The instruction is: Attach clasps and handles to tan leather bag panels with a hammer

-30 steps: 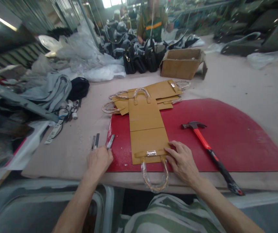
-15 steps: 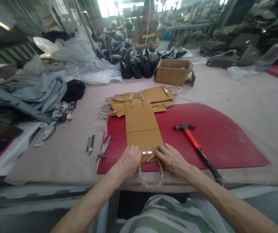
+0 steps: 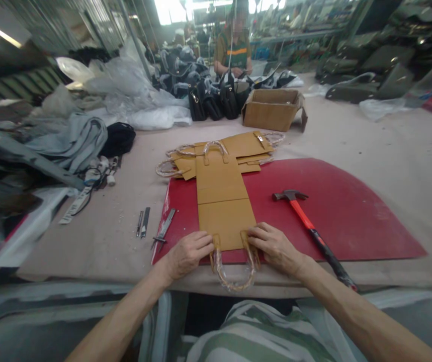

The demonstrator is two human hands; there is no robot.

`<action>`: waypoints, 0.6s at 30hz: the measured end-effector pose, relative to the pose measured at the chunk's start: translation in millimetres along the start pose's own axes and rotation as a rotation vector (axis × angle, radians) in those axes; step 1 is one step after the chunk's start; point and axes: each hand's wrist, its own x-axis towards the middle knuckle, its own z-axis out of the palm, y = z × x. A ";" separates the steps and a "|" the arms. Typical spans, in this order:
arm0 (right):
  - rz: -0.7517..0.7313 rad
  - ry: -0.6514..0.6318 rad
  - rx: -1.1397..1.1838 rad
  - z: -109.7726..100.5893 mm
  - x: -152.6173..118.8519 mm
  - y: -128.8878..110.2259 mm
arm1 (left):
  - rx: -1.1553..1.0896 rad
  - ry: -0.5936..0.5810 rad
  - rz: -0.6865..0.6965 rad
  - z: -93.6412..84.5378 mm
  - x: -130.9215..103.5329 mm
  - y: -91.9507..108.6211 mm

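Note:
A long tan leather panel (image 3: 223, 201) lies on the red board (image 3: 336, 206), its near end toward me. At that end is a plastic-wrapped handle (image 3: 236, 281) with two tabs, its loop hanging toward the table edge. My left hand (image 3: 191, 254) pinches the panel's left near corner beside one tab. My right hand (image 3: 276, 246) is closed at the right near corner, by the other tab. Another wrapped handle (image 3: 216, 146) arches on the panel's far end. Behind and under it are more tan panels (image 3: 248, 146) with wrapped handles.
A claw hammer (image 3: 310, 226) lies right of my right hand. A metal divider-like tool (image 3: 164, 229) and thin tools (image 3: 145, 222) are at left. Farther back are a cardboard box (image 3: 270, 110), black bags (image 3: 213, 103), plastic wrapping (image 3: 155, 116) and a person (image 3: 234, 50).
The wrapped handle's tabs now lie over the panel's near end, and the silver metal piece there is hidden. My left hand has moved a little left and down; my right hand has shifted slightly right.

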 end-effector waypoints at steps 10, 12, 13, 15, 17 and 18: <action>0.184 0.213 0.162 12.3 -5.9 -3.9 | 0.070 0.275 -0.570 -0.8 -11.7 19.0; 0.158 0.237 0.136 15.9 -5.7 -0.5 | 0.164 0.294 -0.836 -15.3 -22.6 2.7; 0.145 0.244 0.126 17.1 -5.4 1.0 | 0.211 0.259 -0.999 -25.3 -28.2 -8.0; 0.126 0.247 0.112 18.8 -4.5 3.4 | 0.283 0.120 -1.330 -47.5 -38.7 -32.7; 0.116 0.241 0.105 19.7 -3.4 4.9 | 0.290 -0.039 -1.555 -66.2 -47.1 -58.4; 0.117 0.240 0.103 20.0 -2.9 5.1 | 0.266 -0.102 -1.609 -72.6 -50.1 -70.3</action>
